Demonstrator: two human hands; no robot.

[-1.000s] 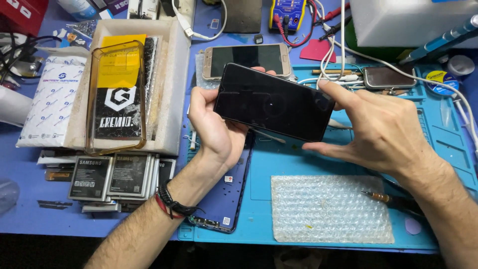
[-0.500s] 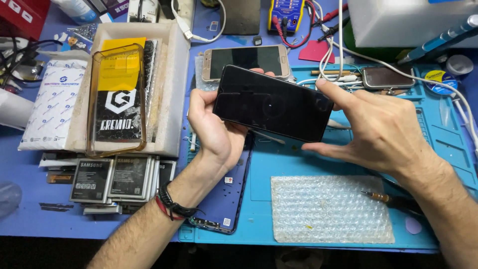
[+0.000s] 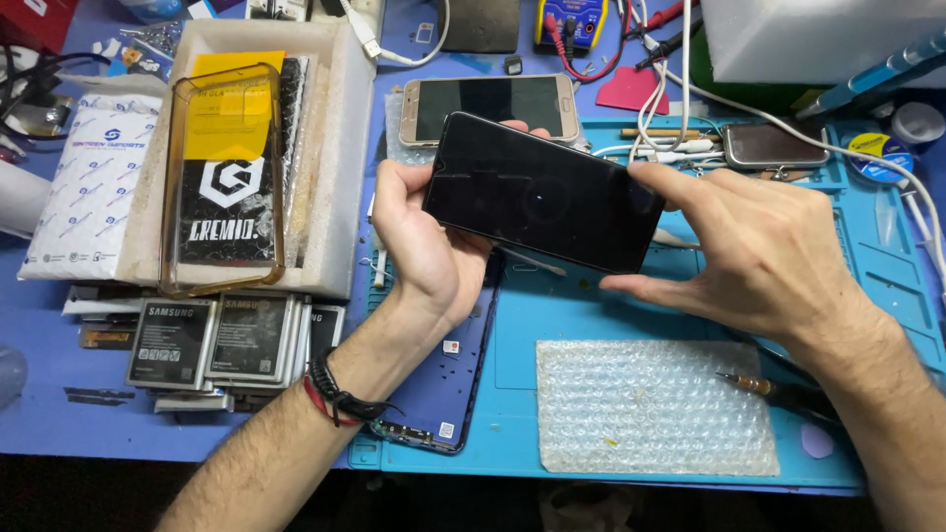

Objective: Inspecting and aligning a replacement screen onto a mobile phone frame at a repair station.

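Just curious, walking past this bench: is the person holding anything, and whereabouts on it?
Yes: a black phone, screen dark, held above the blue mat. The left hand grips its left end; the right hand pinches its right end.

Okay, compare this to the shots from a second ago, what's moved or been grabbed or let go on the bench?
Almost nothing. Both hands keep the same grip on the black phone: the left hand cups its left end, the right hand pinches its right end. Nothing was taken up or let go. The bubble wrap, the gold phone and the clear case lie as before.
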